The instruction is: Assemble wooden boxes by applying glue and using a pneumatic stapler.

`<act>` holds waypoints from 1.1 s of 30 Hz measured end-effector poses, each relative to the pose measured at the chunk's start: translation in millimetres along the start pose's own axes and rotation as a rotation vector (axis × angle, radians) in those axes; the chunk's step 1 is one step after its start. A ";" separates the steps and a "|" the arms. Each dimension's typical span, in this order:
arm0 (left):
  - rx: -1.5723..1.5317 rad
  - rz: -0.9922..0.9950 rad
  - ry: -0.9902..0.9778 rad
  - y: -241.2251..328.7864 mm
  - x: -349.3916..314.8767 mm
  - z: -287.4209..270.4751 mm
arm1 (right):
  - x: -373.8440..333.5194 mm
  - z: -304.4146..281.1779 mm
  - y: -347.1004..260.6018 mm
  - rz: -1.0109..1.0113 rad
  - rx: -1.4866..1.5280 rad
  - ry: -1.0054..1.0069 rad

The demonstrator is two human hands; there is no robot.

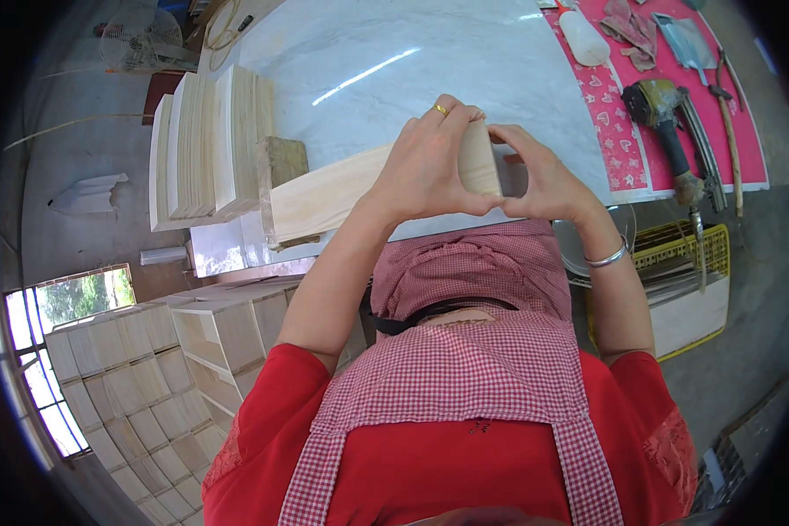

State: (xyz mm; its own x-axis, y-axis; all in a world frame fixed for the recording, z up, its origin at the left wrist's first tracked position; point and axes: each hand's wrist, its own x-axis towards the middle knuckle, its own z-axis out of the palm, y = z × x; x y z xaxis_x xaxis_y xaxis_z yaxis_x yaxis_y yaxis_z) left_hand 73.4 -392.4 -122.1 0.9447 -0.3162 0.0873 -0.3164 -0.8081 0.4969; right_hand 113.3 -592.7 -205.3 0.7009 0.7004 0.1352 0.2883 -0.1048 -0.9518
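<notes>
A long, pale wooden box piece (329, 190) lies on the worktable close to my body. My left hand (422, 167) is wrapped over its right part, thumb along the near side and fingers over the far side. At the right end, my right hand (545, 180) curves around the end panel (479, 159), its fingertips at the far corner. Both thumbs meet at the near corner. The piece's left end rests by a rough, worn wooden block (283, 159). My palms hide part of the wood.
Stacked thin boards (200, 145) stand left on the pale table (351, 79). At right, a nail gun (666, 123), a white bottle (583, 38) and a rag (631, 31) lie on pink cloth (754, 145). A yellow crate (717, 238) stands below; wooden boxes (136, 394) are piled lower left.
</notes>
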 end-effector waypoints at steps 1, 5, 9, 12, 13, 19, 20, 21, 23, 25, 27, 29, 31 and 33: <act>0.002 0.003 0.005 -0.6 -0.5 0.8 | 0.2 0.3 0.3 -0.005 0.001 0.002; 0.013 0.026 0.017 -2.8 0.8 1.6 | 0.1 -4.3 3.6 0.050 0.046 -0.053; 0.001 0.017 0.027 -3.2 0.2 1.4 | 2.9 -20.1 12.7 0.077 0.253 -0.159; 0.007 0.019 0.033 -2.8 -0.2 3.1 | 4.6 -18.1 13.7 0.133 0.318 -0.150; 0.013 0.022 0.037 -2.7 -0.5 3.6 | 5.1 -17.0 14.6 0.158 0.349 -0.143; 0.009 0.020 0.038 -4.1 1.1 5.0 | 10.1 -13.3 24.3 0.152 0.308 -0.129; 0.011 0.024 0.043 -3.8 1.0 5.5 | 10.9 -13.4 24.8 0.148 0.302 -0.133; 0.012 0.029 0.048 -3.8 1.4 5.5 | 12.1 -14.0 25.1 0.144 0.296 -0.137; 0.017 0.029 0.051 -4.1 1.9 4.2 | 15.2 -14.1 25.0 0.147 0.284 -0.147; 0.027 0.033 0.053 -4.0 1.7 3.2 | 17.8 -14.4 24.6 0.151 0.262 -0.161; 0.023 0.030 0.045 -3.3 1.9 4.4 | 14.3 -18.0 20.5 0.114 0.252 -0.151; 0.018 0.021 0.029 -4.4 0.6 4.8 | 10.2 -18.0 13.9 0.037 0.237 -0.132; 0.028 0.012 0.035 -3.4 -0.8 4.9 | 5.8 -14.1 6.4 0.013 0.245 -0.088; 0.029 0.005 0.030 -1.6 -1.3 4.8 | -2.9 -9.6 -2.8 -0.013 0.260 0.014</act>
State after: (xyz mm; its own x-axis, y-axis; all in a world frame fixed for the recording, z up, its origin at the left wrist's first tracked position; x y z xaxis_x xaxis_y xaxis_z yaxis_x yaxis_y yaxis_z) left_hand 72.2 -393.1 -127.2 0.9449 -0.3061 0.1157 -0.3235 -0.8204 0.4715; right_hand 116.7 -601.2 -200.4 0.7079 0.6902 0.1498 0.1209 0.0905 -0.9885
